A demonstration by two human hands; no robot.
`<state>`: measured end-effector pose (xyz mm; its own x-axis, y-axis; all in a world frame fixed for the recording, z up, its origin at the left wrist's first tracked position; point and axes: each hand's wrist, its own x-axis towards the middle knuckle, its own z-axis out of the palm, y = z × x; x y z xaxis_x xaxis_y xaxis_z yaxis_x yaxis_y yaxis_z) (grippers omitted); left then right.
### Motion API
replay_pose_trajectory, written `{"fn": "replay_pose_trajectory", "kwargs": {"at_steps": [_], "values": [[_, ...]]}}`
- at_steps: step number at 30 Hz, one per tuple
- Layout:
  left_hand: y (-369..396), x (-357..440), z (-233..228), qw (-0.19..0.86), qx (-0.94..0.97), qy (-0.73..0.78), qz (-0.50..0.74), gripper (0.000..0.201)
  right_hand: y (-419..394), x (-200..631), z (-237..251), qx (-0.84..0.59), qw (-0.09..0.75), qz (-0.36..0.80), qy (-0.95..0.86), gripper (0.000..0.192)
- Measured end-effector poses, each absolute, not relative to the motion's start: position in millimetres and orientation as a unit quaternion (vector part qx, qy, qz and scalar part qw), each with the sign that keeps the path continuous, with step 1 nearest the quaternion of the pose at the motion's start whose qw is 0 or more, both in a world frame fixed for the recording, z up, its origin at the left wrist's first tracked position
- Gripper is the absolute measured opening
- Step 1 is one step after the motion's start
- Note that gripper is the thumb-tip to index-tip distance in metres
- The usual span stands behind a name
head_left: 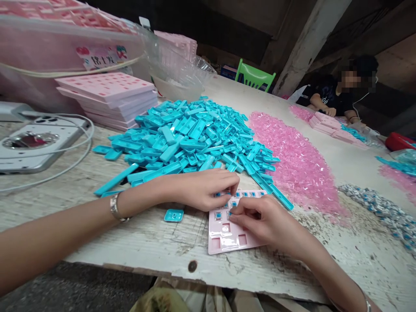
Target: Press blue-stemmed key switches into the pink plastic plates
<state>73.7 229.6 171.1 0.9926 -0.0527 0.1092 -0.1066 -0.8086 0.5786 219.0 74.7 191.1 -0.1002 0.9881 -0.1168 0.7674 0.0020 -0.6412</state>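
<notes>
A pink plastic tray point(227, 240) with square holes lies flat near the table's front edge. Several of its upper holes hold small blue caps. My left hand point(203, 188) rests over the tray's upper left part, fingers curled and pinching a small blue piece at the tray. My right hand point(260, 219) lies on the tray's right side, fingertips pressing a small blue piece into a hole. Just behind both hands spreads a big heap of blue key caps point(191, 138). One loose blue cap point(173, 215) sits left of the tray.
A pile of clear pink pieces point(294, 160) lies right of the blue heap, a grey-blue pile point(380, 208) further right. Stacked pink trays point(107, 97), a phone with cable point(32, 145), and plastic bins stand at left. Another person point(344, 93) works at the far right end.
</notes>
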Motion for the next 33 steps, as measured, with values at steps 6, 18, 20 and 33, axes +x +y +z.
{"fn": "replay_pose_trajectory", "kwargs": {"at_steps": [6,18,20,33], "values": [[234.2,73.6,175.4,0.32,0.945,-0.06,0.01,0.004,80.3,217.0,192.3,-0.665,0.155,0.313,-0.66,0.018],[233.6,71.7,174.5,0.327,0.944,-0.051,0.01,0.006,61.8,220.6,199.1,-0.614,0.205,0.212,-0.732,0.015],[233.7,71.0,175.6,0.326,0.944,-0.05,0.01,0.006,56.6,223.4,201.1,-0.583,0.262,0.183,-0.747,0.015],[224.0,64.6,181.5,0.242,0.97,-0.031,0.021,0.01,55.9,221.6,189.7,-0.539,0.108,0.115,-0.828,0.042]]}}
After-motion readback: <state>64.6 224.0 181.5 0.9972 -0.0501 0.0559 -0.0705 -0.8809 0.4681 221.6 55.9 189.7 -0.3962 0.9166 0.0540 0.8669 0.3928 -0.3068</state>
